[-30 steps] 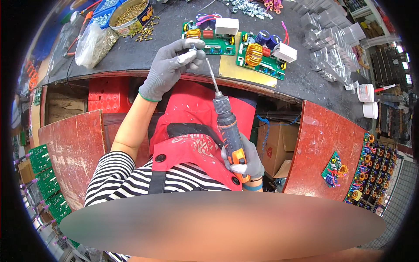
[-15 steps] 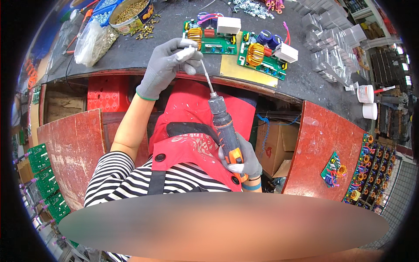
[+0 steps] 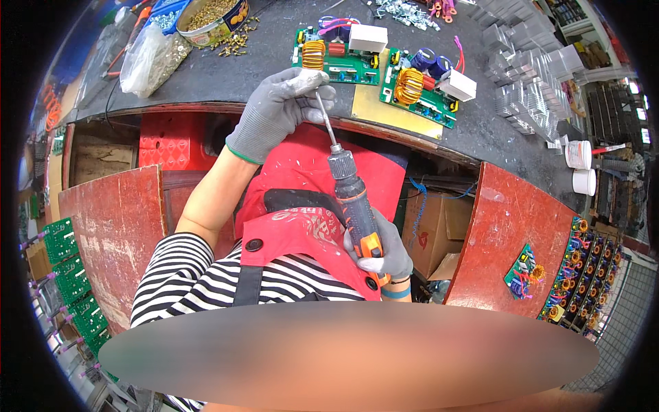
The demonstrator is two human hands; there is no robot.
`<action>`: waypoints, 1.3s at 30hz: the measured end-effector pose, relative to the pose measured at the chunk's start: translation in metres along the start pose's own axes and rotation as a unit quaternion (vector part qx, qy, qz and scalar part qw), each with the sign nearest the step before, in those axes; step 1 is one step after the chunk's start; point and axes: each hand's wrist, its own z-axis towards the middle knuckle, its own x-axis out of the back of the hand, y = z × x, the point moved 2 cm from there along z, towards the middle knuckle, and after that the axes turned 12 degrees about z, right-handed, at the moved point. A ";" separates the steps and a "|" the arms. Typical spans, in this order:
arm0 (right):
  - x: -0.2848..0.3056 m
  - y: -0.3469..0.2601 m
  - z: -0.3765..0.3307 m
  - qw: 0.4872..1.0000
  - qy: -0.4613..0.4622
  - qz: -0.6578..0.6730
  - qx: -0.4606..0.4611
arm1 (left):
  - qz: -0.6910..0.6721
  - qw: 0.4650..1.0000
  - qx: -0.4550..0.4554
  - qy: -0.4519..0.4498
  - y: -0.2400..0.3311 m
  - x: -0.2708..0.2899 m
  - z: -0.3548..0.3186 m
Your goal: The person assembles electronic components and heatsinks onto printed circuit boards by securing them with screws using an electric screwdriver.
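Observation:
My right hand (image 3: pixel 384 250), in a grey glove, grips the grey and orange handle of an electric screwdriver (image 3: pixel 353 199) held over my red apron. Its long thin bit points up toward the bench edge. My gloved left hand (image 3: pixel 278 110) pinches the tip of that bit between its fingers, just in front of the dark workbench (image 3: pixel 274 69). Two green circuit boards lie on the bench beyond: one with a copper coil (image 3: pixel 336 58) and another (image 3: pixel 425 86) resting on a yellow sheet (image 3: pixel 388 110).
A round tin of brass screws (image 3: pixel 209 17) and a clear bag of parts (image 3: pixel 147 58) sit at the bench's far left. Clear plastic pieces (image 3: pixel 528 89) and white jars (image 3: pixel 580 165) stand at the right. Red crates flank my lap; racks of green boards (image 3: pixel 65 275) lie lower left.
The screwdriver's tip and my left hand have drifted slightly left and closer to the bench edge; the handle has tilted more upright. Both grips are unchanged.

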 end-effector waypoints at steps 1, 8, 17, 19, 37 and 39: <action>0.000 0.001 0.000 1.000 0.000 0.000 0.000 | 0.007 1.000 0.005 0.014 0.000 -0.002 -0.001; -0.004 -0.003 0.000 0.998 0.043 -0.036 0.004 | 0.043 0.997 0.013 0.056 -0.002 -0.006 -0.002; -0.037 -0.016 0.007 0.859 0.179 -0.456 0.146 | 0.024 0.996 -0.006 0.089 -0.006 -0.017 0.002; -0.033 -0.017 0.010 0.839 0.196 -0.485 0.151 | 0.004 0.995 -0.019 0.100 -0.010 -0.023 0.001; -0.006 -0.009 0.017 0.971 0.149 -0.120 0.147 | 0.921 0.326 -0.164 0.140 0.084 0.104 0.229; -0.008 -0.008 0.017 0.964 0.162 -0.138 0.160 | 0.925 0.311 -0.180 0.126 0.088 0.108 0.234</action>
